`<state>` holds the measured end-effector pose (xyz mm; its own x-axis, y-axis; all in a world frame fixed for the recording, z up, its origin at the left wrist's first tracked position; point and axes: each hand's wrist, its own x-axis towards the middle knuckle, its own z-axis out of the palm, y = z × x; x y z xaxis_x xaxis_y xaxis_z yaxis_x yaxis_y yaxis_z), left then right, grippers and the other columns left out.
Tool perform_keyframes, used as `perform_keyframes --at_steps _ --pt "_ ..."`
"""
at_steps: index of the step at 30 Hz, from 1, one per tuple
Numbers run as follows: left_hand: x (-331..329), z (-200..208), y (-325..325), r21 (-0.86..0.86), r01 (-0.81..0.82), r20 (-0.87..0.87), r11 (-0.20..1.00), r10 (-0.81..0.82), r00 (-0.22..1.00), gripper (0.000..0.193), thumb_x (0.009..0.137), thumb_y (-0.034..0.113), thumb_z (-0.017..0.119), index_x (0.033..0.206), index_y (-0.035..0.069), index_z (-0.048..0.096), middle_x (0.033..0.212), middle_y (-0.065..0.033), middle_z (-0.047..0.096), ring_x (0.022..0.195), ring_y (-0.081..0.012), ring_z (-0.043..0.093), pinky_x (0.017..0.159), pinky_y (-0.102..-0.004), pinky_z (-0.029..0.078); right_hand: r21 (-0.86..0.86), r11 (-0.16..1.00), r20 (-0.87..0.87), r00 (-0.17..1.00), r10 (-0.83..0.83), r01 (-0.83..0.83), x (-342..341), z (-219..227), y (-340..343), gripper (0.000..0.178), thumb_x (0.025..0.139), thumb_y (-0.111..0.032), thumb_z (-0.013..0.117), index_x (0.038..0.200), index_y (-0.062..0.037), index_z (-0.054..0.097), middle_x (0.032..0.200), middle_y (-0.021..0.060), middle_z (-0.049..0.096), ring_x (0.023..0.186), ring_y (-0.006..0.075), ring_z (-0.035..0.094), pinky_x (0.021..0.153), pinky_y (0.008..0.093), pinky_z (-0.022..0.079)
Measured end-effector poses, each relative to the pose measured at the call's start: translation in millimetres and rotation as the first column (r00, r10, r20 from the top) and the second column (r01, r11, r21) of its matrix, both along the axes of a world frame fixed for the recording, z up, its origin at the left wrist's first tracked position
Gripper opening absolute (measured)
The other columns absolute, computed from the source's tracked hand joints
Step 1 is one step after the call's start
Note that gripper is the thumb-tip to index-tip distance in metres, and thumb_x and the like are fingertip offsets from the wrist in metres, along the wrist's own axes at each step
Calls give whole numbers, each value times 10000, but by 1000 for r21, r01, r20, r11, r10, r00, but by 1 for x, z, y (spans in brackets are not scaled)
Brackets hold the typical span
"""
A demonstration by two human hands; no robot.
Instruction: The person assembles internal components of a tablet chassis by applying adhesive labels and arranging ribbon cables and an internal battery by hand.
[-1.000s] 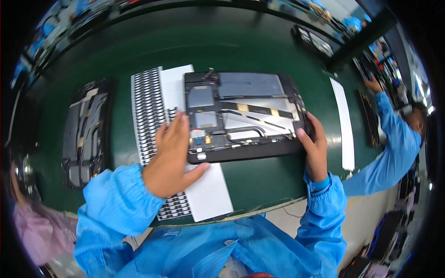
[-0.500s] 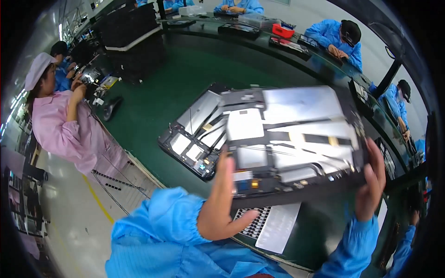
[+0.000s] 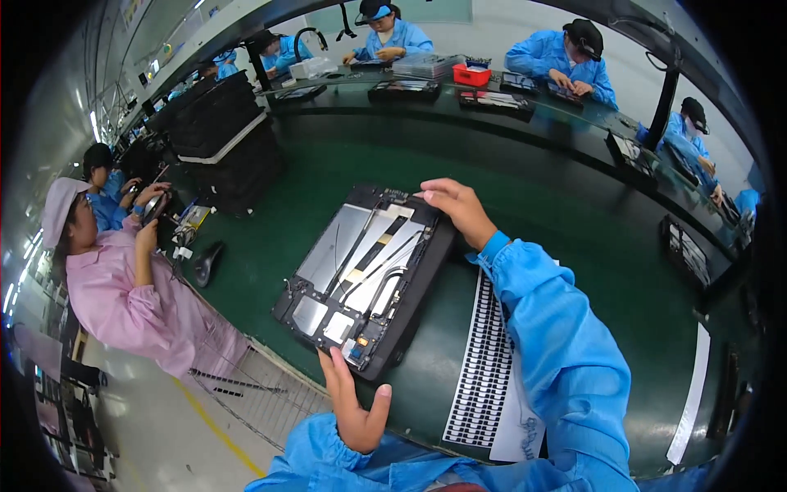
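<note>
A black foam tray point(image 3: 422, 283) lies tilted on the green table, bearing an opened tablet-like device point(image 3: 332, 246) with silver battery plates, dark cables and small boards showing. The tray's side looks thick, as of stacked trays. My left hand point(image 3: 357, 410) is at the near corner, its fingers stretched against the edge and its thumb apart. At the far right corner, my right hand point(image 3: 466, 215) holds the tray, fingers laid over the rim. What lies beneath the tray is hidden.
A sheet of black labels point(image 3: 479, 361) lies right of the tray, partly under my right sleeve. Left stand a tall stack of black trays point(image 3: 221, 156) and a dark curved object point(image 3: 208, 264). A person in pink point(image 3: 115, 271) works at left; others sit behind a raised shelf point(image 3: 525, 123).
The tray that both hands carried at the right has come left and down over the other opened device. My right hand has shifted to its far corner, my left hand to its near edge.
</note>
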<state>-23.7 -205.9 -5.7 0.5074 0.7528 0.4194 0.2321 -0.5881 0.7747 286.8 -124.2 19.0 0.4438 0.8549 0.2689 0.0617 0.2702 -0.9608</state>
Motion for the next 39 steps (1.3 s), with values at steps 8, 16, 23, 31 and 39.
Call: perform_keyframes --at_steps 8,16,23,31,39 --pt "5 -4 12 40 66 -120 997 -61 991 869 685 126 647 1342 -59 109 1364 -337 79 1258 -454 166 1011 -452 171 58 991 201 971 -131 122 11 -24 17 225 784 -135 610 959 3 582 939 103 623 870 149 580 774 268 447" --pt "5 -3 30 -74 -30 -136 997 19 991 975 657 57 663 1352 -33 -15 1380 -313 13 1292 -423 81 1046 -409 118 472 819 307 932 195 -326 -78 107 -126 541 781 -224 606 1224 0 392 1070 168 525 979 257 522 867 361 395" --pt "13 -14 31 49 -220 -5 974 221 975 839 668 6 588 1366 24 124 1406 -251 62 1310 -358 103 1054 -402 103 557 715 397 892 217 -422 -143 125 -237 567 836 -313 549 1288 -53 327 927 49 617 1063 220 425 895 398 312" --pt "50 28 -7 197 641 -289 742 -581 761 640 662 199 660 1211 -5 401 1311 -248 296 1187 -397 306 961 -457 240 523 782 257 937 234 -339 -150 114 -298 509 826 -361 563 1250 -134 397 889 -7 616 967 182 420 839 373 315" --pt "61 28 10 152 855 -688 496 -568 452 600 742 324 629 1193 -17 430 1288 -260 327 1178 -404 338 975 -489 265 522 780 248 936 249 -345 -140 104 -321 509 828 -354 564 1231 -102 382 792 38 628 885 192 494 746 379 370"
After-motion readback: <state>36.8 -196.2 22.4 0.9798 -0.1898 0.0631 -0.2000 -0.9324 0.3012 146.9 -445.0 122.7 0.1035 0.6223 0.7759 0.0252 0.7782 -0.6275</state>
